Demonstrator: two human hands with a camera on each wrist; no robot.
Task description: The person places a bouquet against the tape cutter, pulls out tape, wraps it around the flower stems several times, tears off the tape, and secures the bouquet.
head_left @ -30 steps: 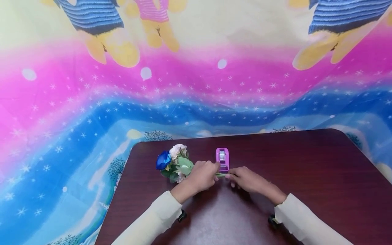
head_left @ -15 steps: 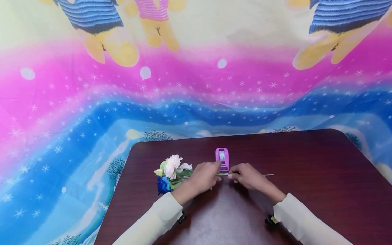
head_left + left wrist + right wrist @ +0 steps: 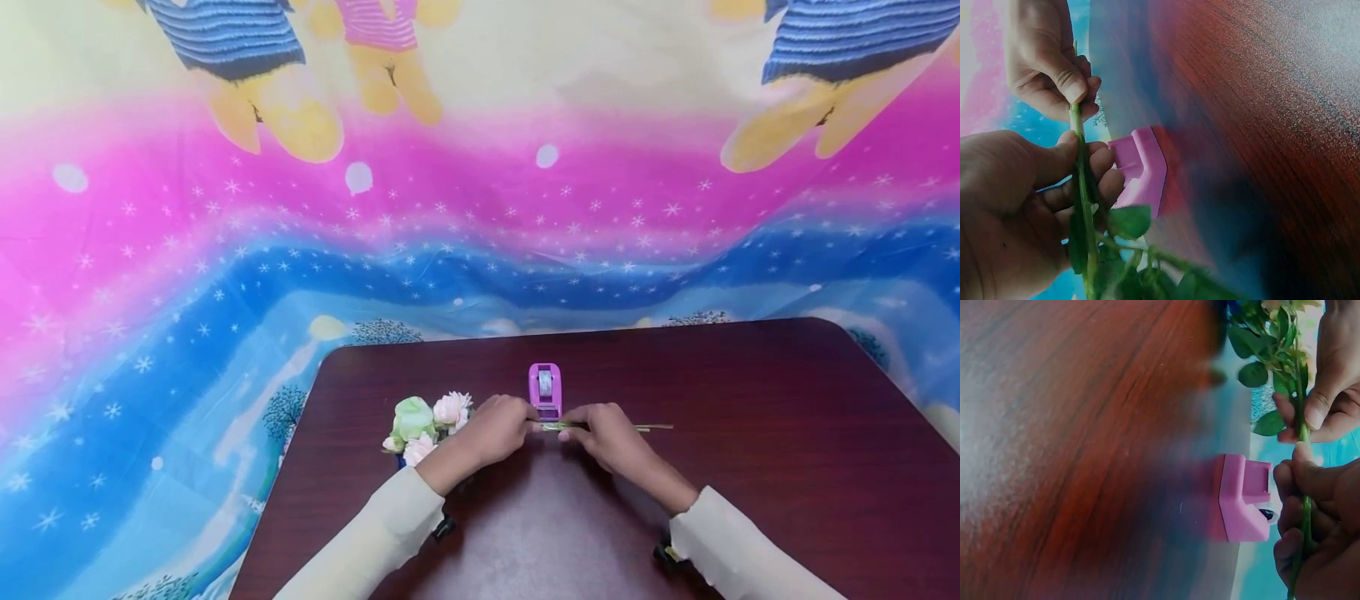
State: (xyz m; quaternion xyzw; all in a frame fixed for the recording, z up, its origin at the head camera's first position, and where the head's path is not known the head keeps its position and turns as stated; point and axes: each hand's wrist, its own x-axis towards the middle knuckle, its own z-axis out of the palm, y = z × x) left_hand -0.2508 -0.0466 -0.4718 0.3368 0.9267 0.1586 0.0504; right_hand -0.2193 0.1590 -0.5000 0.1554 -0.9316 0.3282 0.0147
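On the left of the dark wood table [image 3: 750, 392] I see the flower heads [image 3: 427, 421], pale green, pink and white, lying just off the near-left of the tape dispenser. The left hand [image 3: 491, 433] sits right beside the blooms, fingers and thumb curled round the green stems [image 3: 1079, 187]; in the left wrist view the thumb presses the stems against the curled fingers, leaves bunched just below the grip. Next along, the pink tape dispenser [image 3: 545, 390] stands upright on the table, just behind the gap between the two hands (very close to the fingertips; touching or not I cannot tell). Then the right hand [image 3: 611, 437], thumb and forefinger pinching the same stems a little further along; the right wrist view shows that pinch clearly, remaining fingers curled under. The bare stem ends [image 3: 656, 427] poke out past the right hand, lying low over the tabletop. So both hands grasp the bunch, held level and running left to right in front of the dispenser. Cream sleeves [image 3: 375, 533] on both arms. Behind the table hangs a bright cartoon-print cloth [image 3: 225, 250].
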